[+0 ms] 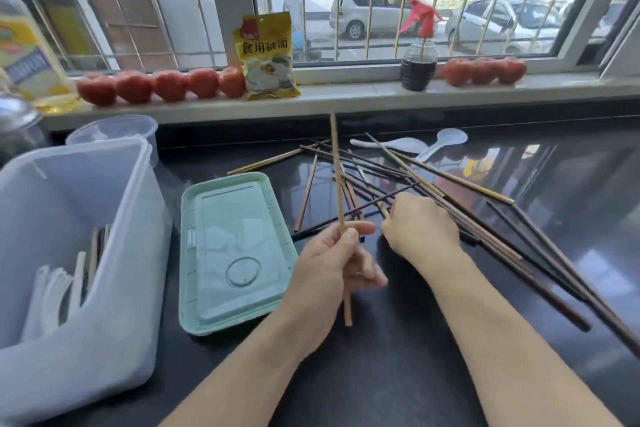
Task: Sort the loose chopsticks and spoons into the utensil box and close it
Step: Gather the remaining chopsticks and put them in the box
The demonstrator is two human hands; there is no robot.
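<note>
Head view: the left hand (332,253) is gripping one pale chopstick (336,177) upright, just right of the green lid (235,250); the right hand (420,225) is pinching another in the loose pile (433,191), farther right; the utensil box (79,253) is sitting left.

The utensil box (69,253) runs off the left edge, and its cloudy wall blurs the spoons and chopsticks inside. The right hand (420,225) covers its own fingers and whatever they touch in the chopstick pile (433,191). Some dark chopsticks leave the right edge.
</note>
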